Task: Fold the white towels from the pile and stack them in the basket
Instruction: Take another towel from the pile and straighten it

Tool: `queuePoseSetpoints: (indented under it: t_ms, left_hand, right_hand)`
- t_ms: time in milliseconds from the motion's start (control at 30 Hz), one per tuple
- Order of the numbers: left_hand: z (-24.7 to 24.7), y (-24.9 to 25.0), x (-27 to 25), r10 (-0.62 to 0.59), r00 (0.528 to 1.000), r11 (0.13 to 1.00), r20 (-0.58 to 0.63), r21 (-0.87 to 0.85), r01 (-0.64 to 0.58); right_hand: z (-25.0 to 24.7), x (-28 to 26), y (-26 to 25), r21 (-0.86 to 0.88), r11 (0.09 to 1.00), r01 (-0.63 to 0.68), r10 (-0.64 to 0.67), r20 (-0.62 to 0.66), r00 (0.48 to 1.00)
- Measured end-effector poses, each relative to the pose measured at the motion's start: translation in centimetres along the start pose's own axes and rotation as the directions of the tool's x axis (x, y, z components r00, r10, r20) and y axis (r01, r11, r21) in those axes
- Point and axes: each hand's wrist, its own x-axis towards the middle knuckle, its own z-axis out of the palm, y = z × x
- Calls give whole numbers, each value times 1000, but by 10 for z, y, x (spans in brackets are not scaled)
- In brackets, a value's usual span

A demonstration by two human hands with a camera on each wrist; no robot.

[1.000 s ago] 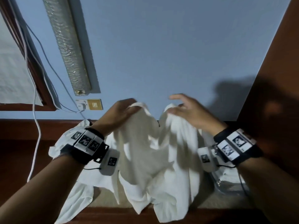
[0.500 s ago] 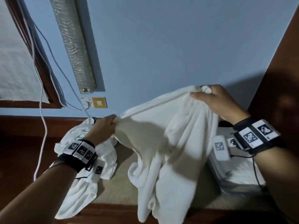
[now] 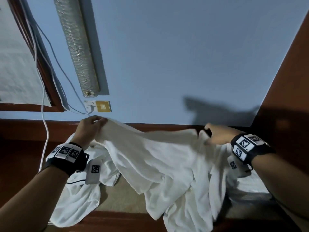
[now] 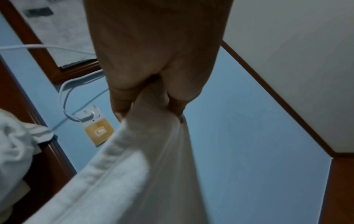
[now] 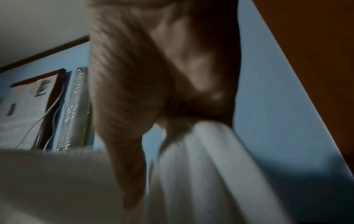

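While the left hand (image 3: 90, 129) pinches one corner of the white towel (image 3: 160, 158), the right hand (image 3: 217, 136) grips the other, cloth stretched between them over the pile (image 3: 75, 198)

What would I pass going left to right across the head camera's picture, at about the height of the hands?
Hanging white cable → left hand pinching one end of the spread white towel → right hand gripping the other end → brown wooden panel at the far right.
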Motion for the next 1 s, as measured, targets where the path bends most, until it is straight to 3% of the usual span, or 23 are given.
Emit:
queuePoseSetpoints:
  t_ms: [67,133,233,300,333,400,500,600,667,700,800,867,933,1000]
  left_hand:
    - [8,9,-7,-7,1000,997,24,-82,9]
    - [19,17,-15,14,995,998,101,-56,-8]
    - [39,29,-31,1,973,1000,232,-9,1]
    - [52,38,-40,-5,955,996,296,-79,29]
    - [58,44,-44,-3,945,989,327,-141,52]
    - [69,56,-51,43,914,953,404,-290,83]
    - [84,76,-64,142,861,919,488,-389,69]
    - [93,86,-73,210,846,907,491,-420,19]
    - [96,87,-76,197,865,885,462,-463,45]
    - [97,86,-78,176,878,868,445,-491,75]
    - [97,80,-80,119,913,830,390,-543,124]
    - [94,76,-81,105,922,819,372,-559,132]
    - [91,72,-81,89,933,811,349,-570,136]
    - [89,68,-80,67,943,811,325,-569,138]
  right_hand:
    - [8,-10,0,-204,978,-44,71,128,989]
    - [14,-19,-4,-346,938,0,62,168,984]
    - [9,-38,-26,-317,940,127,-36,280,959]
    - [5,-48,-38,3,977,211,-200,339,919]
    - [3,-52,-43,236,940,247,-313,305,900]
    - [0,-61,-54,641,702,312,-486,110,867]
    - [-8,-73,-72,859,399,320,-446,-123,887]
    - [-11,-78,-87,912,285,295,-414,-161,896]
    - [-9,-80,-93,900,296,320,-428,-175,887]
    - [-7,-80,-95,870,347,351,-424,-188,886]
    - [4,-78,-99,627,602,495,-363,-338,869]
    - [9,-76,-101,505,698,507,-318,-415,852]
    - [10,-78,-104,517,706,484,-286,-417,863]
    - [8,-86,-113,518,682,516,-340,-400,851]
